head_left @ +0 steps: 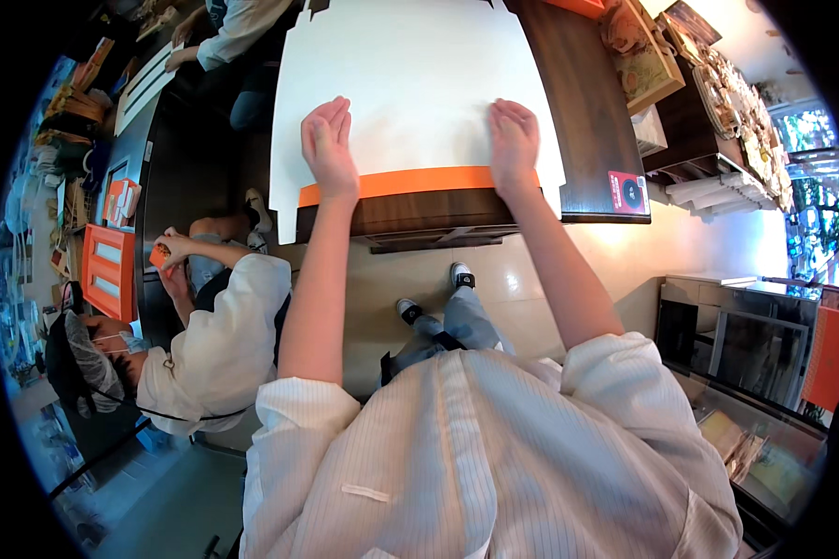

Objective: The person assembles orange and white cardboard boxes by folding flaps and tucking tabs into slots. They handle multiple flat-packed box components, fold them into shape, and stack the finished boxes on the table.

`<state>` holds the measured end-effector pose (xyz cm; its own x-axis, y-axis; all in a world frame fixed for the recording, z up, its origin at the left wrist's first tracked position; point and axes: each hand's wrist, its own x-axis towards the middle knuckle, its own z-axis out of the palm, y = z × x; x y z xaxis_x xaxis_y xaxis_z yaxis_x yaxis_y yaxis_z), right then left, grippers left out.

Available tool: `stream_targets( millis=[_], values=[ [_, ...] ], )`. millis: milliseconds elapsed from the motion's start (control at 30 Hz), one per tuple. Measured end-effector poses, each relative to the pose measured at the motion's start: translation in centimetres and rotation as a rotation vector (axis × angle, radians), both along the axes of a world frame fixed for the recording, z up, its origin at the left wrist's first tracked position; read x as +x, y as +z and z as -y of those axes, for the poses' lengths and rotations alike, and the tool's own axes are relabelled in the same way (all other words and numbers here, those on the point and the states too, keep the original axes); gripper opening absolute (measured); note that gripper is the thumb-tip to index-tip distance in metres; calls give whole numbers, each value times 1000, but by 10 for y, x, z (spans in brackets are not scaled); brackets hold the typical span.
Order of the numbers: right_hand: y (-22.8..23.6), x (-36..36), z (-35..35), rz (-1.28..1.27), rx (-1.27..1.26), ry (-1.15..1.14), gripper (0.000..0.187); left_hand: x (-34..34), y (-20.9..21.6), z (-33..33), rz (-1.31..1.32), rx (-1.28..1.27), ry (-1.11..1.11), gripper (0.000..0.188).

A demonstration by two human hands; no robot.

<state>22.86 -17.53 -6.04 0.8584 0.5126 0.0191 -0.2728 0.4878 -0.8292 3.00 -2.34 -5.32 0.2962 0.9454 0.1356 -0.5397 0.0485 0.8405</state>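
Observation:
A large flat white cardboard blank (pixel 410 84) with notched corners lies on the dark wooden table in front of me. Along its near edge runs an orange strip (pixel 419 182), which looks like a turned-up flap. My left hand (pixel 331 149) is over the blank's left near part, its wrist by the strip's left end. My right hand (pixel 515 147) mirrors it at the right end. Both hands have loosely bent fingers and hold nothing I can see. Whether the fingertips touch the board I cannot tell.
Dark tabletop (pixel 592 140) shows right of the blank, with a red printed card (pixel 627 193) at its corner. To my left a seated co-worker (pixel 205 326) handles a small orange box (pixel 161 255) near an orange tray-like box (pixel 109 272). Another person (pixel 242 37) works at the far left.

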Motion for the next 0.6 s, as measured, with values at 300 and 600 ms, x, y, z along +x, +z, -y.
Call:
stream_targets(
  millis=[300,600],
  values=[
    [42,27,107,902,-769,156,28,-37,41,41,-1008,1077,190,28],
    [50,-88,188,999,-855,311,44,-39,48,129,-1025,1310,-443,30]
  ],
)
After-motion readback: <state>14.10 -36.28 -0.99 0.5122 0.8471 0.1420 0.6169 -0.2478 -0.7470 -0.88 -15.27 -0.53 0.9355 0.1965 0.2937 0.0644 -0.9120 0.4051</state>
